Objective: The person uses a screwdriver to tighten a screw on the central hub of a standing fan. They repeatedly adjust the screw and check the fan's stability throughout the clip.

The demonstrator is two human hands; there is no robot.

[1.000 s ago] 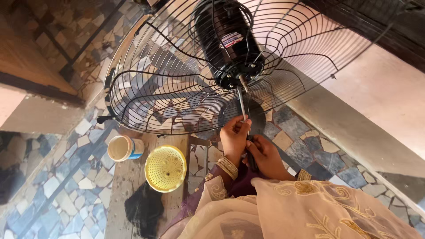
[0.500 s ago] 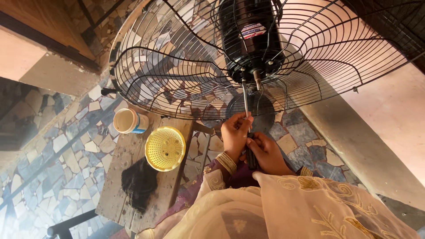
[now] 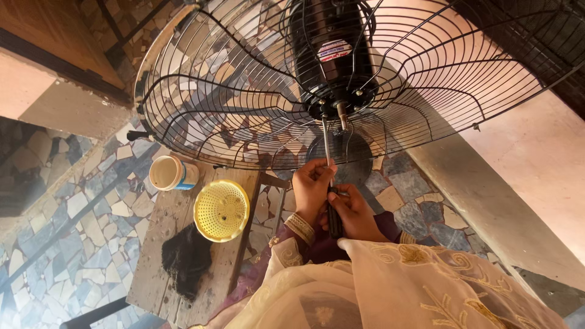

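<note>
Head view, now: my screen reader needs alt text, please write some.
Both hands, left hand and right hand, hold a screwdriver up to the black fan motor inside a wire fan guard. A yellow basket sits on a wooden bench.

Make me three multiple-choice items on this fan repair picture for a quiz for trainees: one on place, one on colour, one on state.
1. Where does the perforated basket sit? A on the wooden bench B on the floor C in the fan guard
2. Its colour? A blue B yellow C red
3. The screwdriver is: A lying flat B gripped by both hands C absent

A: it rests on the planks.
B: plainly yellow.
B: the left hand and right hand grip it, tip at the motor.
</note>
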